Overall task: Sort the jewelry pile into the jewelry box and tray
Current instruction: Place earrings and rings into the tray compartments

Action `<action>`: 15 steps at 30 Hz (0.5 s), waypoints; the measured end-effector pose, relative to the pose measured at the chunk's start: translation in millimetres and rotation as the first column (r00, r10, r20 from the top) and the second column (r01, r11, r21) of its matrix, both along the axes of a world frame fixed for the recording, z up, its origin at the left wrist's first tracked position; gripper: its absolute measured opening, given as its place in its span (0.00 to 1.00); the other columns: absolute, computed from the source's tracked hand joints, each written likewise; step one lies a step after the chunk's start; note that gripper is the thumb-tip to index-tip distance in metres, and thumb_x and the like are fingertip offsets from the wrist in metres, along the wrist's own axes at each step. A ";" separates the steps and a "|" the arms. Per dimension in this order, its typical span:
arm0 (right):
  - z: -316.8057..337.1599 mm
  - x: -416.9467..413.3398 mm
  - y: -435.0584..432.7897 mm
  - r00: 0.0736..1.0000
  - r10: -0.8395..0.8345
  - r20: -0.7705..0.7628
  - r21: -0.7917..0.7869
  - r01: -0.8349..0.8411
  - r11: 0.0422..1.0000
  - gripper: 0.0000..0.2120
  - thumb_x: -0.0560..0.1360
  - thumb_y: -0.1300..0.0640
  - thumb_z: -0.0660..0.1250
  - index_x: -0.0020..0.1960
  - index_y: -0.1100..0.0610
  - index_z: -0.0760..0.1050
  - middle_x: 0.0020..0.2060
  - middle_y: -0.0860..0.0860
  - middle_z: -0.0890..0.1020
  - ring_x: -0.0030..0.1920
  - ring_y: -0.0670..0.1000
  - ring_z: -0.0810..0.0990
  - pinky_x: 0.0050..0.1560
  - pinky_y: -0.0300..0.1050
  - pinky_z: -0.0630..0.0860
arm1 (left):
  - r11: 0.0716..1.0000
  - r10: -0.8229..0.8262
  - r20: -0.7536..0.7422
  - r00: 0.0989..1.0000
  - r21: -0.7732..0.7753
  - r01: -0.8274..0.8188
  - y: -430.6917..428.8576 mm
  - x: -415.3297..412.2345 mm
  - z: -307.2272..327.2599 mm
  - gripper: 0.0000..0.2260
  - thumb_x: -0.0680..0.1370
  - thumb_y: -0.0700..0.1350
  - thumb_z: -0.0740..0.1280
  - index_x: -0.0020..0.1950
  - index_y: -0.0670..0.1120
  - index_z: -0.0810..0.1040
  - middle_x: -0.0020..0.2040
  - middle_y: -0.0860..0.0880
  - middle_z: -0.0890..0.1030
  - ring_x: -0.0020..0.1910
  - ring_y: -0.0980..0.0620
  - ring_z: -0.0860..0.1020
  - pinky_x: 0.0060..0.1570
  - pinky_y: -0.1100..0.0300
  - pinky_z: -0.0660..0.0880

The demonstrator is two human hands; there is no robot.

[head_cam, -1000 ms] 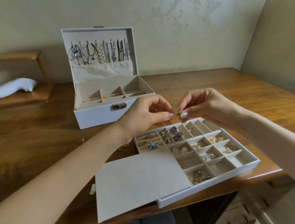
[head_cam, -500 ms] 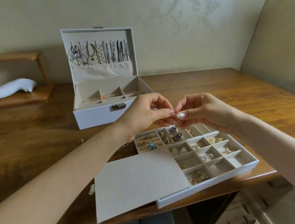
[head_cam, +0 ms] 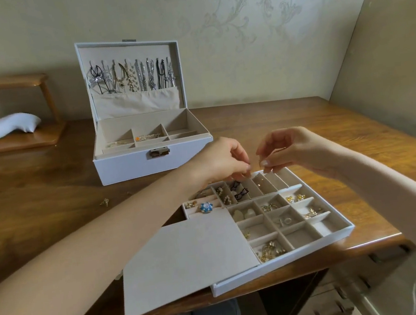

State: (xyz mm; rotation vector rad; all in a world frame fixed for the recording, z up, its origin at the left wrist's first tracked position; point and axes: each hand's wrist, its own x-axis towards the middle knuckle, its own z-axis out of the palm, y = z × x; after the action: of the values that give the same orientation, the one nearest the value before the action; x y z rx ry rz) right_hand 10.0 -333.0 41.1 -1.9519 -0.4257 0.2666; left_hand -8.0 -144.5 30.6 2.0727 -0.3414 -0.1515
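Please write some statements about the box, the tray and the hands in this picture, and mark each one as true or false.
1. The jewelry box stands with its lid open. True.
2. The blue flower piece lies inside the jewelry box. False: it lies in a compartment at the left side of the tray.
3. A flat grey board covers part of the tray. True.
4. Both hands lie flat on the grey board. False: the left hand and the right hand are at the tray's far edge, with fingers curled.
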 end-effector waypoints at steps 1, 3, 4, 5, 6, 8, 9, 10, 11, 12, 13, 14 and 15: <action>-0.5 1.0 -1.4 1.000 -0.007 0.022 -0.072 0.008 0.997 0.09 0.68 0.74 0.70 0.45 0.64 0.78 0.37 0.59 0.81 0.35 0.52 0.81 0.36 0.37 0.79 | 0.999 0.003 0.016 1.000 0.053 -0.004 -1.8 2.5 -1.8 0.03 0.76 0.36 0.67 0.45 0.43 0.76 0.37 0.48 0.81 0.38 0.52 0.82 0.45 0.59 0.78; -2.8 1.8 -2.2 0.998 -0.013 0.055 -0.197 0.024 0.980 0.09 0.68 0.74 0.71 0.43 0.63 0.79 0.36 0.59 0.82 0.33 0.50 0.81 0.35 0.35 0.78 | 0.992 0.013 0.049 0.999 0.121 -0.019 -6.3 6.3 -4.7 0.02 0.76 0.37 0.67 0.46 0.43 0.77 0.38 0.49 0.81 0.37 0.55 0.80 0.44 0.62 0.77; -4.4 1.8 -1.7 0.998 -0.013 0.069 -0.244 0.029 0.969 0.10 0.67 0.74 0.71 0.43 0.62 0.80 0.37 0.59 0.82 0.33 0.49 0.81 0.34 0.35 0.78 | 0.987 0.015 0.070 0.997 0.160 -0.026 -8.8 8.0 -5.8 0.02 0.76 0.38 0.68 0.47 0.43 0.78 0.40 0.49 0.81 0.37 0.56 0.79 0.44 0.62 0.76; -6.2 1.8 -0.8 0.997 -0.010 0.081 -0.278 0.032 0.960 0.10 0.67 0.75 0.71 0.43 0.62 0.80 0.38 0.61 0.82 0.33 0.49 0.80 0.34 0.35 0.77 | 0.979 0.010 0.085 0.996 0.201 -0.027 -11.4 9.5 -6.8 0.03 0.75 0.38 0.69 0.47 0.43 0.79 0.41 0.49 0.80 0.39 0.56 0.78 0.44 0.61 0.76; -7.6 1.5 0.1 0.996 -0.006 0.093 -0.300 0.034 0.953 0.11 0.66 0.75 0.71 0.44 0.63 0.80 0.39 0.64 0.82 0.34 0.50 0.80 0.34 0.35 0.77 | 0.972 -0.001 0.092 0.996 0.236 -0.021 -13.6 11.2 -8.0 0.04 0.74 0.39 0.70 0.48 0.44 0.79 0.42 0.50 0.80 0.40 0.55 0.77 0.45 0.60 0.75; -9.0 1.3 0.5 0.993 -0.006 0.114 -0.322 0.043 0.946 0.12 0.65 0.77 0.70 0.44 0.64 0.80 0.42 0.65 0.82 0.36 0.52 0.80 0.34 0.35 0.76 | 0.962 -0.023 0.083 0.996 0.274 0.000 -18.2 13.4 -9.8 0.04 0.73 0.39 0.71 0.47 0.45 0.81 0.43 0.51 0.79 0.42 0.54 0.76 0.46 0.60 0.74; -9.0 1.4 -0.1 0.993 -0.007 0.118 -0.324 0.045 0.945 0.13 0.65 0.77 0.69 0.44 0.64 0.80 0.42 0.65 0.82 0.36 0.51 0.80 0.34 0.34 0.76 | 0.961 -0.030 0.070 0.997 0.276 0.009 -19.9 14.6 -11.0 0.04 0.73 0.40 0.71 0.47 0.45 0.81 0.42 0.51 0.78 0.41 0.54 0.75 0.45 0.59 0.74; -8.8 1.4 -1.3 0.993 -0.005 0.117 -0.316 0.042 0.948 0.14 0.64 0.78 0.69 0.44 0.63 0.80 0.42 0.64 0.83 0.35 0.50 0.80 0.34 0.34 0.76 | 0.962 -0.032 0.060 0.998 0.272 0.014 -21.2 15.7 -12.1 0.04 0.73 0.40 0.71 0.47 0.45 0.82 0.41 0.51 0.78 0.41 0.53 0.75 0.45 0.59 0.73; -8.5 1.3 -2.8 0.993 -0.002 0.115 -0.299 0.037 0.954 0.14 0.64 0.78 0.69 0.44 0.62 0.80 0.41 0.63 0.83 0.35 0.49 0.80 0.35 0.34 0.76 | 0.964 -0.029 0.055 0.998 0.264 0.013 -22.0 16.8 -13.0 0.04 0.73 0.40 0.72 0.47 0.45 0.82 0.39 0.51 0.78 0.41 0.53 0.75 0.44 0.60 0.73; -8.3 1.0 -4.4 0.993 -0.003 0.118 -0.275 0.035 0.961 0.15 0.64 0.78 0.70 0.43 0.62 0.79 0.40 0.62 0.83 0.35 0.48 0.80 0.36 0.35 0.78 | 0.966 -0.025 0.053 0.998 0.259 0.010 -22.4 18.0 -13.6 0.04 0.73 0.40 0.72 0.47 0.45 0.83 0.39 0.51 0.78 0.41 0.53 0.75 0.44 0.60 0.72; -8.3 0.8 -5.8 0.992 -0.007 0.124 -0.248 0.038 0.968 0.15 0.64 0.78 0.71 0.43 0.62 0.79 0.39 0.61 0.83 0.35 0.48 0.81 0.38 0.36 0.79 | 0.968 -0.023 0.050 0.999 0.249 0.010 -22.4 19.2 -13.9 0.04 0.73 0.40 0.72 0.47 0.46 0.83 0.40 0.51 0.78 0.42 0.53 0.75 0.44 0.60 0.72; -8.6 0.4 -7.3 0.991 -0.013 0.130 -0.222 0.042 0.974 0.14 0.64 0.78 0.71 0.43 0.62 0.79 0.39 0.60 0.83 0.35 0.49 0.81 0.39 0.38 0.80 | 0.973 -0.024 0.041 0.999 0.231 0.014 -22.2 20.0 -14.1 0.04 0.73 0.41 0.72 0.47 0.46 0.83 0.41 0.50 0.79 0.42 0.53 0.75 0.44 0.61 0.72; -9.3 0.2 -8.3 0.990 -0.020 0.137 -0.198 0.047 0.979 0.14 0.64 0.77 0.72 0.43 0.62 0.79 0.37 0.59 0.84 0.35 0.49 0.81 0.39 0.38 0.80 | 0.979 -0.028 0.025 0.999 0.200 0.022 -22.1 20.5 -13.7 0.04 0.73 0.42 0.72 0.48 0.45 0.83 0.42 0.50 0.79 0.43 0.53 0.75 0.44 0.61 0.72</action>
State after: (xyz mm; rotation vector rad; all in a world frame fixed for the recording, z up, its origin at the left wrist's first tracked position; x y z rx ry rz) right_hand 10.3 -341.2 31.9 -2.1821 -0.4676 0.1615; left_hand 12.5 -166.6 16.9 2.2718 -0.3828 -0.1784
